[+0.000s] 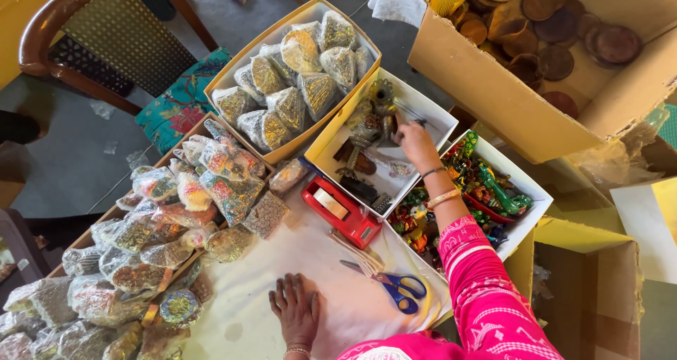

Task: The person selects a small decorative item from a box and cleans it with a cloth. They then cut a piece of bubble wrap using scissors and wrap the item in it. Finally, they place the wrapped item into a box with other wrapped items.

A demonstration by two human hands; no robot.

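My right hand [416,143], in a pink sleeve with bangles at the wrist, reaches into a white box [423,113] of small metal ornaments. Its fingers close around a dark piece near a brass ornament [381,92]; what exactly it grips is hard to tell. My left hand [296,309] lies flat and open on the white cloth [282,261], holding nothing. Blue-handled scissors [395,287] lie just right of it, beside several thin sticks [360,255]. A red tape dispenser [342,212] sits in front of the white box.
A yellow box [247,64] holds several clear packets. A wooden tray [127,205] at left is piled with packets. A white box [522,184] holds colourful painted items. A cardboard carton [493,85] holds brown clay discs. A wooden chair [92,35] stands at the far left.
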